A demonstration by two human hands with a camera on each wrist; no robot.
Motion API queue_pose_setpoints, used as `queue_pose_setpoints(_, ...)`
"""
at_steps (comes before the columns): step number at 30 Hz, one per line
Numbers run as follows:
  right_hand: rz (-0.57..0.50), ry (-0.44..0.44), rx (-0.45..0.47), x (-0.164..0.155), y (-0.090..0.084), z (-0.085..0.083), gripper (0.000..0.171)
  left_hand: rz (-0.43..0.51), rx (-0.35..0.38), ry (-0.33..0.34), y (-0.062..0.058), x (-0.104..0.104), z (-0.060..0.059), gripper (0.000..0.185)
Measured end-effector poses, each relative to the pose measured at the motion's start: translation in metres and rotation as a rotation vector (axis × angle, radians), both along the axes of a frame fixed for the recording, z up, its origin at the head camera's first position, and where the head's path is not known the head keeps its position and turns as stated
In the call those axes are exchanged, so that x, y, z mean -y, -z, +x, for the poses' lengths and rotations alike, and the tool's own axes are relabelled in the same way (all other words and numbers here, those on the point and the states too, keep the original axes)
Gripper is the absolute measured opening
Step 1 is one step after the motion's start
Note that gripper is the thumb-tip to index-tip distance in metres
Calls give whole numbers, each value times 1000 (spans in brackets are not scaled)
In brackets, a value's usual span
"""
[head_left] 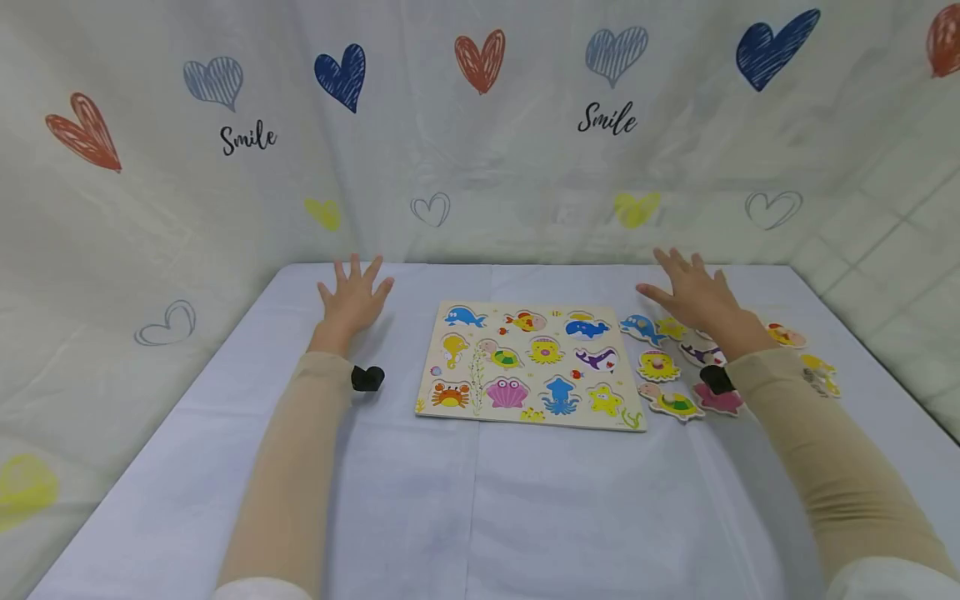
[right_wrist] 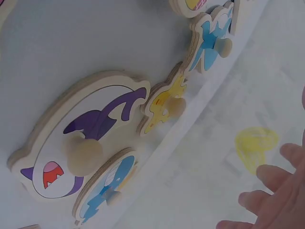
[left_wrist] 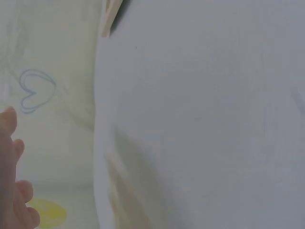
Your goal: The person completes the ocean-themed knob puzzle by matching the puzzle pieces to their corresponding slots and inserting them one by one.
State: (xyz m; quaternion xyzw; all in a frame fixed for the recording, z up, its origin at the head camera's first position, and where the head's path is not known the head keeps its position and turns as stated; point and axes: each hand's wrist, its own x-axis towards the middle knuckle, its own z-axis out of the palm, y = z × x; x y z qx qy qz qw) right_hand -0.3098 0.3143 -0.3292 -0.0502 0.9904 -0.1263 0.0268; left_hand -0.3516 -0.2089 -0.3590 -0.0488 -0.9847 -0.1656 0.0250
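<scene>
Both hands are hovering flat with fingers spread wide, holding nothing. The left hand [head_left: 352, 298] is sitting left of centre, over the bare pale-blue tablecloth [head_left: 480, 500]. The right hand [head_left: 693, 296] is floating at right, just above the loose wooden sea-animal pieces: blue dolphin piece [head_left: 640, 327], purple whale piece [right_wrist: 86, 138], yellow seahorse piece [right_wrist: 164, 102]. The puzzle board [head_left: 528, 364] is lying mid-frame between both hands.
</scene>
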Motion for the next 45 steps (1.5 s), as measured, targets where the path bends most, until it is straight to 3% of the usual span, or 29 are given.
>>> queue_pose_setpoints(8, -1, -10, -7, 2, -4, 6, 91, 45, 9, 32, 2, -12, 0, 66)
queue_pose_setpoints(22, -32, -40, 36, 7, 11, 7, 74, 127, 95, 73, 20, -39, 7, 64)
queue_pose_setpoints(28, -73, -76, 21, 14, 7, 7, 63, 172, 129, 125, 22, -42, 9, 63)
queue_pose_setpoints(32, -83, -97, 25, 18, 9, 4, 56, 200, 161, 171, 29, -43, 9, 62)
queue_pose_setpoints(39, -135, -80, 63, 24, 11, 4, 43, 245, 154, 264, 42, -48, 12, 62)
queue_pose_setpoints(45, -146, -55, 97, 24, 12, 3, 38, 244, 178, 277, 47, -46, 13, 63)
